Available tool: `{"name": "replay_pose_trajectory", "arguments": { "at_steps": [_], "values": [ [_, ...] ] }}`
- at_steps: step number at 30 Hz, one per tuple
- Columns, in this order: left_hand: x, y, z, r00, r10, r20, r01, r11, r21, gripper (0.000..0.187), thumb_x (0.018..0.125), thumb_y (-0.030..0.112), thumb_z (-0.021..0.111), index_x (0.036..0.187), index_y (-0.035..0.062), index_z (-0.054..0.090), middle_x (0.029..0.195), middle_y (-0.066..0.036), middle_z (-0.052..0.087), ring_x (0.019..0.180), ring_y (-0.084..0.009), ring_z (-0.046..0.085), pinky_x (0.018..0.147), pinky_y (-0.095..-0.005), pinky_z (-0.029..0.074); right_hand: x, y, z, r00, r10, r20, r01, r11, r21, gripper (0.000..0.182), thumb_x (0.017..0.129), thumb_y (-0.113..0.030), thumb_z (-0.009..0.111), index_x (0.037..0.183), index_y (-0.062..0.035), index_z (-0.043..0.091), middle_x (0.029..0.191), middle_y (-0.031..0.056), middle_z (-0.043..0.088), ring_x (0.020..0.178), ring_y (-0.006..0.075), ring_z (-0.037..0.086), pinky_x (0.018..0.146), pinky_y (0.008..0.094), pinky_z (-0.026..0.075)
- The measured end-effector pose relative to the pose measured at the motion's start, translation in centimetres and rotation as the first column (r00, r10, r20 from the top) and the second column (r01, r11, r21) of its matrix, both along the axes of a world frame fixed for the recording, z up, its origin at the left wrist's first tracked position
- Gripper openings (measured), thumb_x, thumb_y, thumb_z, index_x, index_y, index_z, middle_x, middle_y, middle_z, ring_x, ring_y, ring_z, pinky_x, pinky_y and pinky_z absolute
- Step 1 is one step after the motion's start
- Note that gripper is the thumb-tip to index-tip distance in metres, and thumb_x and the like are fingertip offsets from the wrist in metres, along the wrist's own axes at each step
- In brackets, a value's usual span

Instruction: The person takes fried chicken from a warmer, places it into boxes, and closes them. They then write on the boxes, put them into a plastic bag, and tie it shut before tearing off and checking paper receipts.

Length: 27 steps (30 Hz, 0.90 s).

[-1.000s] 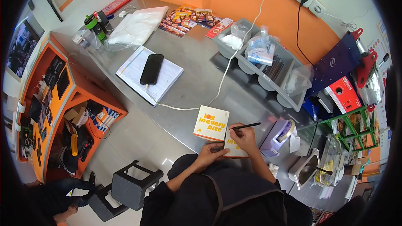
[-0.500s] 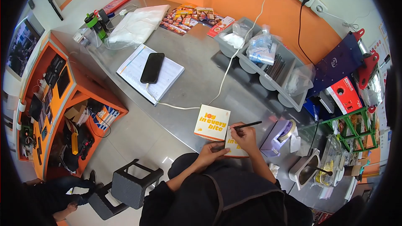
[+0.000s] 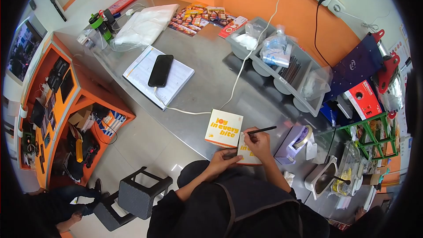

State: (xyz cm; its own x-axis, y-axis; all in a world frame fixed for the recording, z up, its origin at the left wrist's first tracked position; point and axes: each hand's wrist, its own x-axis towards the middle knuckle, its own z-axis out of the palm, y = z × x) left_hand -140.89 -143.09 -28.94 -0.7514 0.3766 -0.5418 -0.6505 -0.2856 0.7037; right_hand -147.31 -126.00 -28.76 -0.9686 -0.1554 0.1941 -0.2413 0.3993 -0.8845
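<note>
My left hand (image 3: 223, 162) grips the lower left edge of a white and yellow printed box (image 3: 248, 155), thumb on top. My right hand (image 3: 259, 143) pinches a slim black pen (image 3: 264, 130), its tip end over the upper part of that box; the tip itself is hidden by the fingers. Just beyond lies a second box (image 3: 224, 128) of the same kind, reading "joy in every bite", with an orange edge along its near side. To the right of my right hand stands a lilac tape dispenser (image 3: 288, 147) with a roll in it.
A black phone (image 3: 161, 71) on a cable rests on a paper stack (image 3: 140, 72). Grey bins (image 3: 288, 89) with plastic packets stand by the wall. At right are a metal pan (image 3: 318, 180) and a green rack (image 3: 374, 143). Another person's hand (image 3: 360, 213) shows at lower right; black stools (image 3: 142, 194) stand left.
My right hand and the pen have shifted very slightly over the box. Another person's hand has come into view at the lower right. My left hand keeps its grip.
</note>
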Motion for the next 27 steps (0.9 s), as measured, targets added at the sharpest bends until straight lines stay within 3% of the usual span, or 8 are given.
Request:
{"name": "replay_pose_trajectory", "arguments": {
  "at_steps": [11,16,17,18,21,23,25,27],
  "values": [
    [0.0,-0.1,0.2,1.0,-0.016,-0.002,0.016,1.0,-0.02,0.052,0.083,0.019,0.071,0.123,-0.0059,0.049,0.109,-0.015,0.061,0.098,-0.019,0.062,0.084,-0.0288,0.052,0.0,0.1,0.0,1.0,-0.019,0.016,0.02,1.0,-0.011,0.008,0.079,-0.005,0.065,0.085,0.0007,0.063,0.066,0.0063,0.063,0.055,0.0092,0.062,0.052,0.0223,0.049],
    [0.4,0.2,-0.3,0.983,0.013,-0.182,-0.034,0.993,-0.114,0.049,0.081,0.028,0.073,0.114,-0.0049,0.056,0.098,-0.015,0.065,0.091,-0.0184,0.064,0.078,-0.0274,0.053,-0.4,-0.5,1.3,0.983,-0.139,0.116,0.167,0.945,-0.28,0.005,0.083,-0.002,0.061,0.087,0.0017,0.062,0.067,0.0036,0.063,0.058,0.0083,0.062,0.053,0.0219,0.05],
    [0.5,-0.4,1.6,0.933,-0.214,-0.288,0.048,0.87,-0.491,0.048,0.079,0.033,0.073,0.106,-0.0041,0.06,0.088,-0.016,0.065,0.084,-0.0194,0.066,0.072,-0.0276,0.052,-0.7,-0.8,1.8,0.984,-0.135,0.116,0.163,0.946,-0.282,0.005,0.083,-0.002,0.061,0.087,0.0017,0.062,0.067,0.0036,0.063,0.058,0.0083,0.062,0.053,0.0219,0.05],
    [0.5,-1.0,3.4,0.843,-0.455,-0.287,0.054,0.602,-0.797,0.047,0.077,0.038,0.074,0.098,-0.0033,0.064,0.078,-0.017,0.065,0.076,-0.0203,0.067,0.066,-0.0279,0.052,-1.4,-1.4,2.6,0.99,-0.079,0.12,0.113,0.944,-0.309,0.005,0.083,-0.002,0.061,0.087,0.0019,0.062,0.068,0.0035,0.062,0.06,0.0079,0.061,0.054,0.0218,0.051],
    [0.7,-2.1,6.8,0.931,-0.23,-0.283,-0.136,0.5,-0.855,0.046,0.071,0.045,0.076,0.086,0.0023,0.067,0.06,-0.016,0.058,0.064,-0.0261,0.063,0.062,-0.0348,0.05,-3.7,-3.2,3.0,0.993,0.054,0.103,-0.02,0.95,-0.311,0.008,0.087,-0.001,0.059,0.094,0.0027,0.058,0.07,0.004,0.061,0.056,0.0054,0.057,0.049,0.0182,0.045],
    [-0.2,-3.0,7.5,0.957,-0.092,-0.276,-0.182,0.553,-0.813,0.043,0.068,0.038,0.079,0.09,0.0036,0.065,0.076,-0.016,0.06,0.073,-0.0295,0.062,0.066,-0.0385,0.049,-5.0,-5.4,3.4,0.989,0.134,0.064,-0.111,0.953,-0.283,0.008,0.082,-0.002,0.062,0.089,0.0028,0.061,0.069,0.0058,0.063,0.062,0.0081,0.063,0.056,0.0219,0.052],
    [-1.5,-3.8,4.6,0.547,-0.197,-0.814,-0.765,0.277,-0.581,0.044,0.063,0.027,0.084,0.093,0.0027,0.063,0.112,-0.017,0.055,0.088,-0.0285,0.06,0.073,-0.0357,0.05,-6.0,-6.9,2.7,0.986,0.155,0.054,-0.135,0.954,-0.267,0.008,0.082,-0.002,0.062,0.09,0.0027,0.062,0.069,0.006,0.064,0.062,0.0087,0.063,0.056,0.0219,0.052],
    [-2.2,-4.3,2.8,0.577,-0.12,-0.808,-0.72,0.393,-0.572,0.049,0.061,0.02,0.085,0.102,0.005,0.063,0.127,-0.015,0.043,0.1,-0.0312,0.056,0.082,-0.0363,0.05,-6.8,-8.0,2.1,0.982,0.187,0.043,-0.171,0.954,-0.247,0.009,0.082,-0.002,0.062,0.09,0.0026,0.062,0.069,0.0062,0.064,0.062,0.0093,0.064,0.056,0.0219,0.052]
  ]
}}
